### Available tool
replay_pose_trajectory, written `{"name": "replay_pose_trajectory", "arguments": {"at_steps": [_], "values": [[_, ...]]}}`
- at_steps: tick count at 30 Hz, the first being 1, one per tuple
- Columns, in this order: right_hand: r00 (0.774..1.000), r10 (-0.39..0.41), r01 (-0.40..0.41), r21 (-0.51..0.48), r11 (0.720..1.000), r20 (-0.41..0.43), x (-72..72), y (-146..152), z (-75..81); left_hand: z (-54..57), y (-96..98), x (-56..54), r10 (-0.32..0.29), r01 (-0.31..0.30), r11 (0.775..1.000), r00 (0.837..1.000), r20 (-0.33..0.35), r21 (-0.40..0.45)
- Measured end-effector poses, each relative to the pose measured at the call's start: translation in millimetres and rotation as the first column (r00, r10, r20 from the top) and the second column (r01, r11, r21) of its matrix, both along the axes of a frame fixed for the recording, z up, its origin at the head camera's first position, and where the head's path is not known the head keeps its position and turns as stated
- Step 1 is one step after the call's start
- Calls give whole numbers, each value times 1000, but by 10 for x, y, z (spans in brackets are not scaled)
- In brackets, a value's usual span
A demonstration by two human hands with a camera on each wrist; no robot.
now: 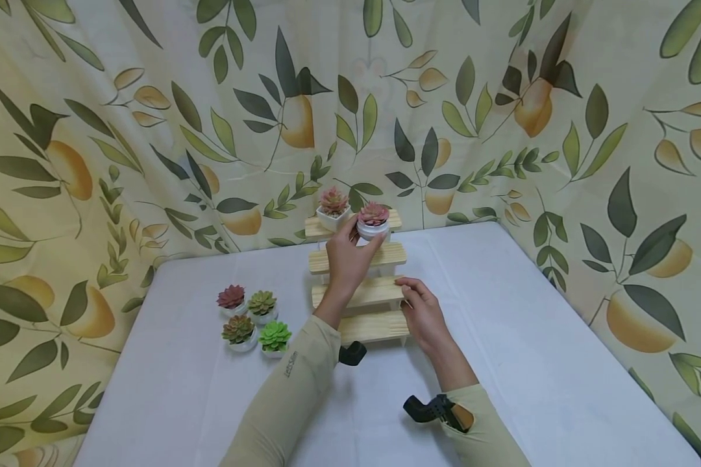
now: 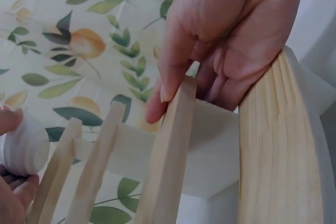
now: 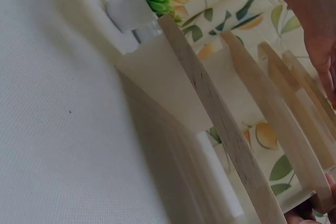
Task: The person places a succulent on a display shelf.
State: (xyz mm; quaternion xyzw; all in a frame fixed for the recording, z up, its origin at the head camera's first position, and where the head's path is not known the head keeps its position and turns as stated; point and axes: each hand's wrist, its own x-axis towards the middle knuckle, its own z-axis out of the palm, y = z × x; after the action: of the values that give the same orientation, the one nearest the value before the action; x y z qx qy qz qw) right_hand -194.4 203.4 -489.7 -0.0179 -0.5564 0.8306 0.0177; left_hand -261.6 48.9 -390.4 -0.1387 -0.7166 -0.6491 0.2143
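Note:
My left hand [image 1: 349, 256] holds a small round white pot with a pink succulent [image 1: 373, 214] between fingers and thumb, close to the top step of a tiered wooden stand [image 1: 362, 292]. On that step's left side stands a pink succulent in an angular white pot [image 1: 333, 211]. With its fingertips, my right hand [image 1: 425, 314] grips the right end of a lower step. The left wrist view shows this right hand [image 2: 226, 40] large, its thumb and fingers around a board's edge. At that view's left edge, the white pot [image 2: 26, 145] sits in my left fingers.
Left of the stand, several potted succulents [image 1: 261, 306] stand grouped on the white-covered table [image 1: 175, 363], in dark red, green and brownish tones. A leaf-and-fruit patterned curtain [image 1: 210, 130] hangs behind the table and along its sides. A black wrist device [image 1: 432, 410] sits on my right forearm.

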Motion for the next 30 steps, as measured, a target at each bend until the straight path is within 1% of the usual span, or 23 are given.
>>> {"name": "replay_pose_trajectory", "arguments": {"at_steps": [7, 10, 13, 19, 22, 25, 30], "values": [[1000, 1, -1, -3, 1000, -8, -7, -16, -5, 33, 57, -55, 35, -34, 999, 998, 43, -35], [1000, 2, -2, 7, 1000, -10, -11, -17, -11, 50, 77, -86, 56, -54, 997, 998, 38, -55], [1000, 5, -5, 14, 1000, -10, -10, -18, -13, 63, 92, -113, 75, -73, 994, 997, 17, -85], [1000, 5, -5, 12, 1000, -14, -7, -19, -10, 81, 122, -161, 93, -92, 986, 996, -1, -136], [1000, 3, -3, 12, 1000, -12, -5, -18, -8, 96, 138, -179, 120, -119, 977, 993, -4, -179], [1000, 1, -1, 13, 1000, -5, -1, -16, -8, 119, 151, -183, 153, -149, 961, 988, -2, -234], [1000, 0, 0, 9, 1000, -5, 6, -3, -5, 163, 183, -183, 178, -162, 935, 984, 21, -317]]}}
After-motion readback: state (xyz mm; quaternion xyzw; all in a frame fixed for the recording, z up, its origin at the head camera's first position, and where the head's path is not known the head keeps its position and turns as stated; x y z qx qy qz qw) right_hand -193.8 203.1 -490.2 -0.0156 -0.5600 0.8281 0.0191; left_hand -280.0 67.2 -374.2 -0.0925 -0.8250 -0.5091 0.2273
